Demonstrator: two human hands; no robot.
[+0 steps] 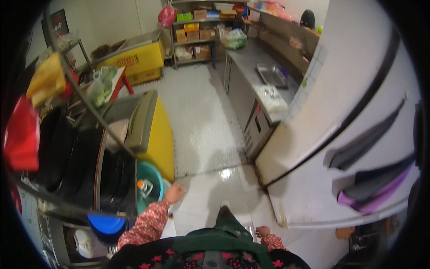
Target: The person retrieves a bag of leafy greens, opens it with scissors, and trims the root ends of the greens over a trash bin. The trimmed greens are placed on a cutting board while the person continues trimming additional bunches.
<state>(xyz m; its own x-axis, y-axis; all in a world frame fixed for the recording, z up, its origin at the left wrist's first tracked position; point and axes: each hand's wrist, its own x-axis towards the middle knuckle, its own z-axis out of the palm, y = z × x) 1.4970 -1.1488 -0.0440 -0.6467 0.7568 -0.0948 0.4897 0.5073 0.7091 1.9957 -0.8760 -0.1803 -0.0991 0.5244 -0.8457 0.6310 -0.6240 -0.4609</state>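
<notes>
My left hand [175, 193] hangs over the tiled floor, just right of a turquoise plastic tub [156, 175]. A white bottle with an orange cap [145, 187] stands or lies in that tub. My right hand [262, 231] is low beside my dark green apron [218, 240], with its fingers partly curled and nothing visible in it. Both sleeves are red with a pale pattern. The left fingers look loosely bent, and no held thing shows. One shoe [225, 204] is visible ahead of the apron.
Yellow chest freezers [161, 134] line the left. Black trays or crates [114, 181] stand near a blue lid [106, 223]. A steel counter [242, 64] runs along the right, before a white wall [302, 111] with hanging cloths [376, 188]. Metal shelves [195, 42] holding boxes stand at the back.
</notes>
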